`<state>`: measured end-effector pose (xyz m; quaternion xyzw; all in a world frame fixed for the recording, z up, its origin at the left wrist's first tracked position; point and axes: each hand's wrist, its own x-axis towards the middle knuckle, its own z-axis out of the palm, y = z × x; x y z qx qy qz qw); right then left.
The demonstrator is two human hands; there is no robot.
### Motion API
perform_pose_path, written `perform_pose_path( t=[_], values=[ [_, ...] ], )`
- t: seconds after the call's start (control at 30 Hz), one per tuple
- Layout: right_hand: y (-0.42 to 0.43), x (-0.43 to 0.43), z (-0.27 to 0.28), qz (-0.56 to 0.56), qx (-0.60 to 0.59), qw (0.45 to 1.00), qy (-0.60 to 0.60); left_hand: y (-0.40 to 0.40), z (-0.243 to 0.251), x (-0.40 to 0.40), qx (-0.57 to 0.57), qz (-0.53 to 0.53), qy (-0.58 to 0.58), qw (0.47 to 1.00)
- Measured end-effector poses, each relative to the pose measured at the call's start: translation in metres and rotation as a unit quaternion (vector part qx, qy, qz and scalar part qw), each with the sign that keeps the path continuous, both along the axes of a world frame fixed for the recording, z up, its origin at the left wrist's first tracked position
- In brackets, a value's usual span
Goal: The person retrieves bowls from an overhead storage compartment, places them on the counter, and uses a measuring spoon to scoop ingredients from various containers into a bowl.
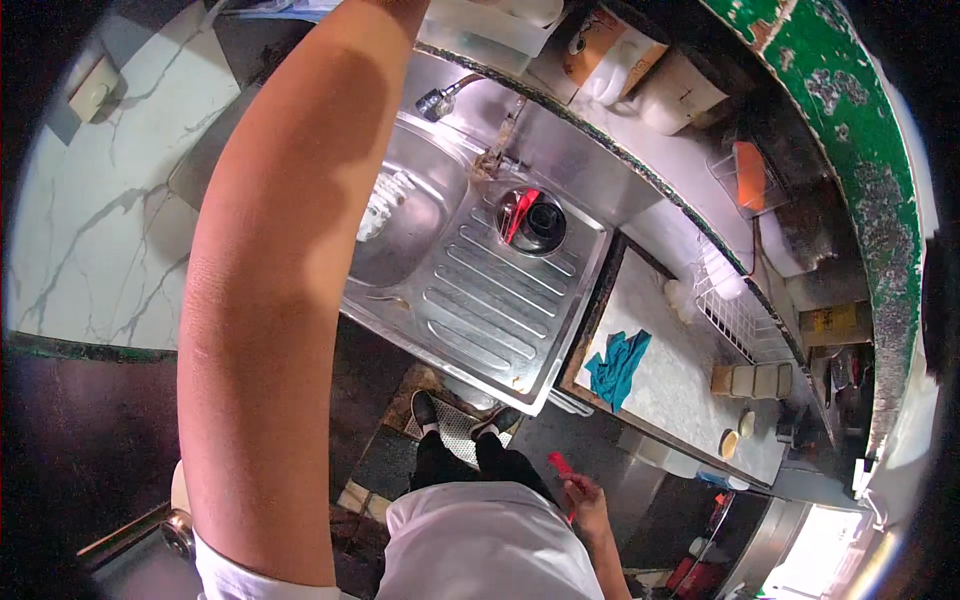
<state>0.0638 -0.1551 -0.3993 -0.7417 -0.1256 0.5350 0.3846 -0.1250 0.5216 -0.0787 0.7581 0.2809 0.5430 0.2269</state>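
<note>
My right hand (585, 499) hangs low beside my white shirt, its fingers closed on a red plastic object (559, 463); what exactly it is cannot be told. My left forearm rises close to the camera across the left of the view, and the left hand lies beyond the top edge, out of view. In front of me is a stainless steel sink (420, 247); a crumpled white item (384, 202) lies in its basin, partly behind the forearm. On the ribbed drainboard (491, 300) stands a dark round pan (551, 244) with a red-handled item (520, 215) across it.
A teal cloth (618, 367) lies on the counter right of the sink. Farther along are a stack of containers (751, 380) and a white wire rack (724, 300). A faucet (436, 103) projects over the basin. White tubs (679, 91) stand on the ledge behind. A marble-patterned counter (90, 247) is at left.
</note>
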Motion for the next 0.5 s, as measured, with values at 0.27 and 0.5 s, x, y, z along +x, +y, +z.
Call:
perform_pose_path(
  t=[0.27, 0.5],
  values=[
    [-0.003, 0.009, -0.002, 0.030, -0.002, 0.996, -0.086, -0.019, 0.007, 0.004, 0.055, 0.049, -0.052, 0.996],
    [0.001, 0.000, -0.005, 0.063, 0.013, 0.991, -0.120, -0.162, -0.066, 0.041, 0.281, 0.154, -0.042, 0.946]
  ],
)
